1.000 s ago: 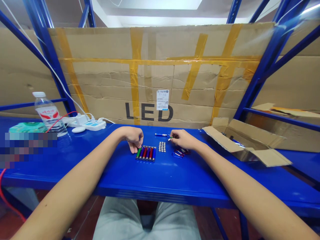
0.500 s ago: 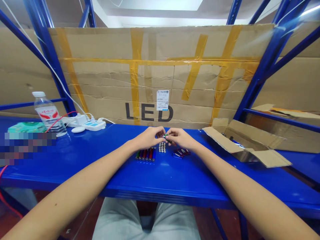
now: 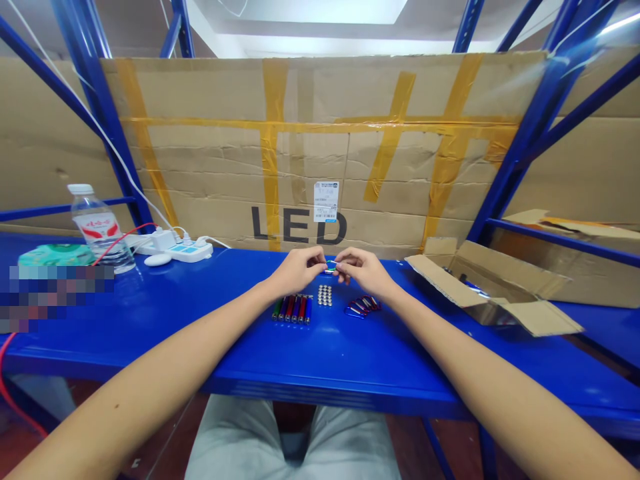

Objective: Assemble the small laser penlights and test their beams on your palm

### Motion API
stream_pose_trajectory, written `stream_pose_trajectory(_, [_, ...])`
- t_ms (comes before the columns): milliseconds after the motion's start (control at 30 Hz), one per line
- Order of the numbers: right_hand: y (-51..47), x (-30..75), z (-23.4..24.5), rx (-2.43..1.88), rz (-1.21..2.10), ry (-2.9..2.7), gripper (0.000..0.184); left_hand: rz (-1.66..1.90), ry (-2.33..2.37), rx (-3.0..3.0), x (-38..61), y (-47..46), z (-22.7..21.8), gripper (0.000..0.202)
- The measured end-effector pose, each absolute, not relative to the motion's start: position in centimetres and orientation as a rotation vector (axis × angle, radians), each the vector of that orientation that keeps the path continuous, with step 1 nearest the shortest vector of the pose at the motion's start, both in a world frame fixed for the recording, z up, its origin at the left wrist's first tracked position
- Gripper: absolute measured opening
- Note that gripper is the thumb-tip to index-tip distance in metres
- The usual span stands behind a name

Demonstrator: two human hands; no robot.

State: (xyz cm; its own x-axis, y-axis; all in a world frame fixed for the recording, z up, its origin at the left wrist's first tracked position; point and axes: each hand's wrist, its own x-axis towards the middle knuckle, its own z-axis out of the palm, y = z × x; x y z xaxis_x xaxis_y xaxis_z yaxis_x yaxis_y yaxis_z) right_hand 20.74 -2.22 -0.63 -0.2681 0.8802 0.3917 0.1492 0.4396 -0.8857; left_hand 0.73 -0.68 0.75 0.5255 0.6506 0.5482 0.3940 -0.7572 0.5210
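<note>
- Right hand, centre of frame: grip narrow, fingertips pinched on a small green piece; the fingers hide most of it.
- Left hand, just beside it: grip narrow, fingertips at the piece's other end. Cannot tell whether they close on it.
- Location of the piece: mid-frame, between the two sets of fingertips, above the metal discs, which lie in a neat block.
- Coloured tubes, left of the discs: green, blue and red, laid side by side. Carabiners, right of the discs: loose cluster.
- Worktop: glossy blue, reflecting light, spanning the frame.
- Right of frame: open carton, flaps spread, contents partly visible.
- Left of frame: water bottle, green packet, white power strip with plugs and cables.
- Behind: taped cardboard panel, marked LED, bearing a paper label; blue metal uprights at both sides.
- Upper frame: pale ceiling. Lower frame: reddish floor.
</note>
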Motion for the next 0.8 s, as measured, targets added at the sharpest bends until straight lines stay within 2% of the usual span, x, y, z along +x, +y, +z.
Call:
stream_pose_trajectory(267, [-2.4, 20.4, -0.4, -1.013, 0.820, -1.793, 0.009, 1.085, 0.870, 2.412, 1.4, -1.3, 0.9, 0.006])
stream_pose_trajectory(567, [-3.2, 20.1, -0.4, -1.082, 0.791, -1.888, 0.007, 1.085, 0.814, 2.473, 2.0, -1.7, 0.7, 0.007])
stream_pose_trajectory(667, [-3.0, 20.3, -0.1, -1.127, 0.700, -1.942, 0.013, 1.126, 0.858, 2.487, 1.6, -1.2, 0.9, 0.007])
stream_pose_trajectory(800, [-1.7, 22.8, -0.1, -1.387, 0.268, -2.091, 0.032, 1.018, 1.021, 2.540, -0.3, 0.2, 1.5, 0.009])
